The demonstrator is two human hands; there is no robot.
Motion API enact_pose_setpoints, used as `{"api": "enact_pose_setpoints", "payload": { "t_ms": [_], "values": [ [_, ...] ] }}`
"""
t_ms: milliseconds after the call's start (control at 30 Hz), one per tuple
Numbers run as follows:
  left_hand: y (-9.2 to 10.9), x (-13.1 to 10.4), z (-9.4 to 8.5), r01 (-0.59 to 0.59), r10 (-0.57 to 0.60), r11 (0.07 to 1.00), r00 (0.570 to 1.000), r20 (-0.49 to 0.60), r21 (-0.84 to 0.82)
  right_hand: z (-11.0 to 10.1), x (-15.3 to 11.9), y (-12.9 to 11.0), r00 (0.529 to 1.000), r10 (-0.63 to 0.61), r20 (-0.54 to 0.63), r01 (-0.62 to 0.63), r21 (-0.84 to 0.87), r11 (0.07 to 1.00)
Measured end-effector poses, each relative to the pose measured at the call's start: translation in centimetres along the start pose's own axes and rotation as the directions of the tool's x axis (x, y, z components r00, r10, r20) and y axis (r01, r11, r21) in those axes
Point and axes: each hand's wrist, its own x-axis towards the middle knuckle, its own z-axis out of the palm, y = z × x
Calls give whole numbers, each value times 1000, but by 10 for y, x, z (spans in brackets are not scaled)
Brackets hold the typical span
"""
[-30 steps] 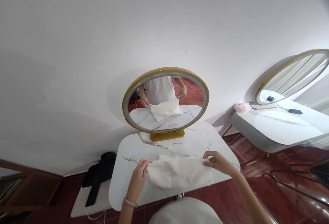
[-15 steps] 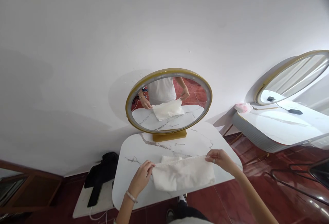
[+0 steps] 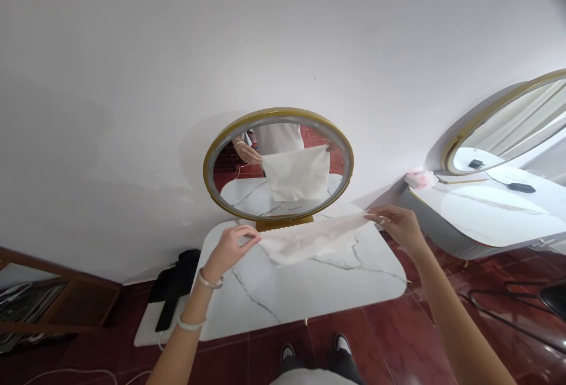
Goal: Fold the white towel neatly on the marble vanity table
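Note:
A white cloth (image 3: pixel 309 240) with a scalloped edge is stretched between my two hands above the marble-patterned table (image 3: pixel 292 296). My left hand (image 3: pixel 233 248) pinches its left top corner, and bracelets circle that wrist. At the opposite corner, my right hand (image 3: pixel 395 223) grips the cloth between thumb and fingers. The cloth hangs down from its taut upper edge; I cannot tell whether its lower part touches the tabletop. Behind it, a round gold-framed mirror (image 3: pixel 278 167) reflects the cloth and the hands.
To the right stands a second table (image 3: pixel 469 208) with another round mirror (image 3: pixel 508 125) and a pink-and-white packet (image 3: pixel 420 180). A black chair (image 3: pixel 552 299) is at far right. Black items (image 3: pixel 177 279) lie on a low white surface at left, near a wooden cabinet (image 3: pixel 84 302).
Both hands have lifted the cloth up and away from me, toward the mirror. It was bunched and folded near the table's front edge; now it hangs spread out.

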Motion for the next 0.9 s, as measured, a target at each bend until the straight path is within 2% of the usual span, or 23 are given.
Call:
{"api": "enact_pose_setpoints", "payload": {
  "t_ms": [100,200,267,333,400,467,567,733,800,900],
  "values": [
    [45,-4,-8,-7,7,999,1000,12,54,-43,-22,-18,1000,-27,13,28,-65,997],
    [84,-22,4,103,-115,989,987,112,103,-82,-58,-23,981,-48,188,78,-159,984],
    [105,-36,17,192,-213,975,946,242,111,-104,-83,-21,951,-99,293,157,-180,971],
    [122,-46,28,267,-286,958,886,366,105,-123,-104,-18,940,-138,311,204,-191,960],
    [134,-52,38,326,-333,941,841,426,91,-137,-114,-15,952,-135,276,196,-207,959],
    [137,-51,52,367,-364,927,825,433,79,-145,-113,-6,962,-78,263,139,-219,966],
    [118,-37,87,399,-389,915,822,416,67,-137,-92,26,941,59,332,23,-235,972],
    [44,14,172,426,-426,902,847,320,72,-89,-35,118,835,316,451,-272,-161,949],
    [15,41,198,442,-445,894,851,279,78,-68,-10,151,819,372,437,-362,-111,926],
    [-15,77,225,487,-495,869,841,219,92,-42,24,183,835,402,377,-402,-80,912]
  ]
}}
